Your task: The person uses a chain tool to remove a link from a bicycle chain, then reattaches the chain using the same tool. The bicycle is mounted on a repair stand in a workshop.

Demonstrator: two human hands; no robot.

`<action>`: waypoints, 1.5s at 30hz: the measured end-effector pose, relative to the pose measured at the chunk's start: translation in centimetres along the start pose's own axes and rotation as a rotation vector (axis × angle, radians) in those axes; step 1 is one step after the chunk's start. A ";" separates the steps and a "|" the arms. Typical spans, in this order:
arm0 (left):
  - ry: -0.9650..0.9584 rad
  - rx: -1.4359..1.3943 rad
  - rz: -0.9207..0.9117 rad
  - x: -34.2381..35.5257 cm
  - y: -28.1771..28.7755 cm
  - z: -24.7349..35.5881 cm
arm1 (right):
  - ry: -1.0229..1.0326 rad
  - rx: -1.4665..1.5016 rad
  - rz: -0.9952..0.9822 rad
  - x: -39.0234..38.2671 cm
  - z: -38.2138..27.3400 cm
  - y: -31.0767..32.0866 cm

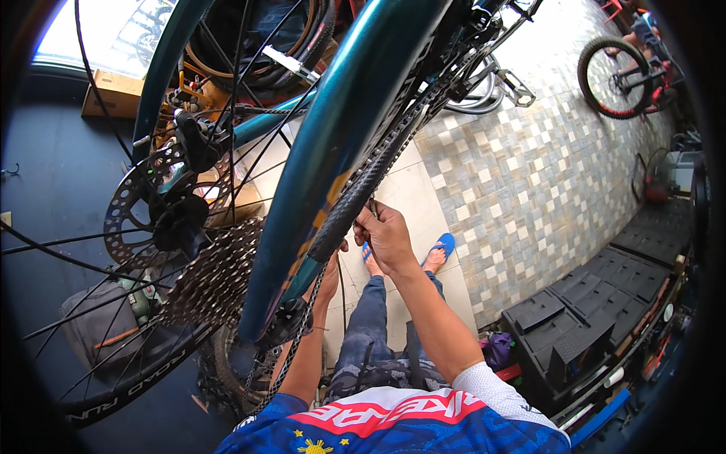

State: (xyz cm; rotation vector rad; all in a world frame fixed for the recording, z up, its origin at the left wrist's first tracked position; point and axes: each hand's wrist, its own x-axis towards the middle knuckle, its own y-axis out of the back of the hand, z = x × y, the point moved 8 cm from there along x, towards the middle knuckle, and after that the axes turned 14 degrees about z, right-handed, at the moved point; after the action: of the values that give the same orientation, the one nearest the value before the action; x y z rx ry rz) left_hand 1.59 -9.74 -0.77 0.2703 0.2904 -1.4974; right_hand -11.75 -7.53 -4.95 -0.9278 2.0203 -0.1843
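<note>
A teal bicycle frame [344, 106], with its carbon-patterned tube guard [336, 223], slants across the centre above me. My right hand [384, 234] is closed at the tube's underside on a small dark piece I cannot make out. My left hand [330, 268] is mostly behind the frame, fingertips curled beside a dangling black cable [342, 287]; what they hold, if anything, is hidden. The chain [299, 337] hangs down past my left forearm. At the left are the cassette [208, 284] and spoked wheel with its brake rotor [125, 219].
Spare tyres [310, 30] and a cardboard box [110, 94] lie at the upper left, a grey bag [98, 325] at lower left. Another person [639, 38] is with a red-black bicycle [616, 79] at upper right. Black cases [586, 295] line the right side of the tiled floor [499, 189].
</note>
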 end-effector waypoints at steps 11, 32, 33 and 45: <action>-0.039 0.086 0.025 0.0 0.3 0.1 | 0.034 -0.016 -0.007 -0.6 -0.9 0.0; 0.105 -0.299 -0.163 -0.2 -1.9 0.3 | -0.053 0.051 -0.059 -0.5 -0.4 -0.2; 0.097 -0.329 -0.172 -0.1 -2.0 0.2 | -0.066 0.053 -0.064 -0.5 -0.4 -0.2; 0.095 -0.137 -0.196 0.9 -1.5 -0.4 | -0.077 -0.007 -0.064 -0.5 -0.4 -0.1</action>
State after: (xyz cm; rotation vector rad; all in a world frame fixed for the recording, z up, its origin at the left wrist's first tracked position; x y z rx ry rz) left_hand 0.17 -10.51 -1.46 0.2081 0.5059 -1.6519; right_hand -11.82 -7.35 -4.37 -0.9900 1.9235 -0.1738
